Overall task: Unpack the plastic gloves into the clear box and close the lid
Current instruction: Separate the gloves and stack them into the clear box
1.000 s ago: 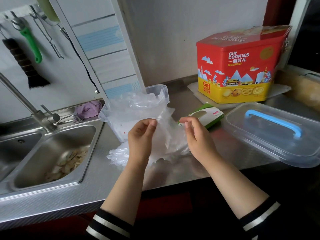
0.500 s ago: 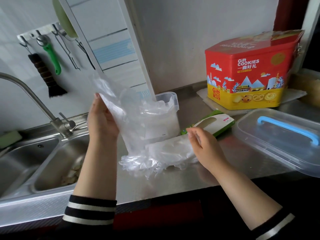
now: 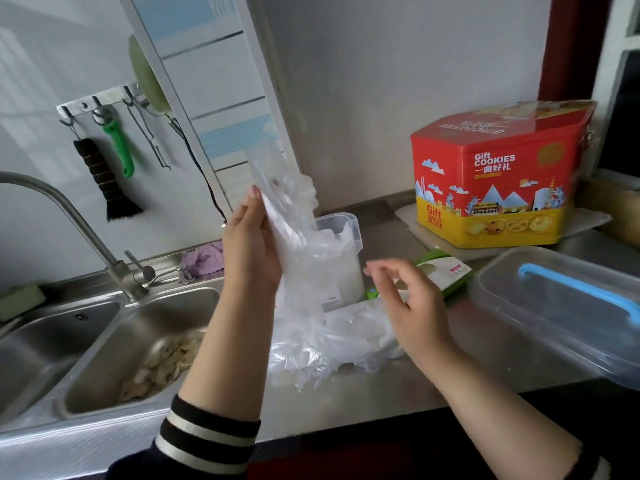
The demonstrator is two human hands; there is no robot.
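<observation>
My left hand [image 3: 251, 244] grips a clear plastic packaging bag [image 3: 287, 216] and holds it up over the counter. Under it a heap of thin plastic gloves [image 3: 329, 344] lies on the steel counter. My right hand [image 3: 408, 303] hovers just above the right side of the heap, fingers loosely spread and holding nothing. A small clear box [image 3: 346, 237] stands open behind the bag, partly hidden by it. A green and white lid [image 3: 446, 271] lies flat to the right of the box.
A double sink [image 3: 114, 344] with food scraps and a tap [image 3: 62, 216] lies to the left. A red and yellow cookie tin [image 3: 495, 181] stands at the back right. A large clear container lid with a blue handle [image 3: 571, 306] rests at the right.
My left hand has lifted the bag higher, away from the glove heap. My right hand has let go of the gloves and risen slightly above them.
</observation>
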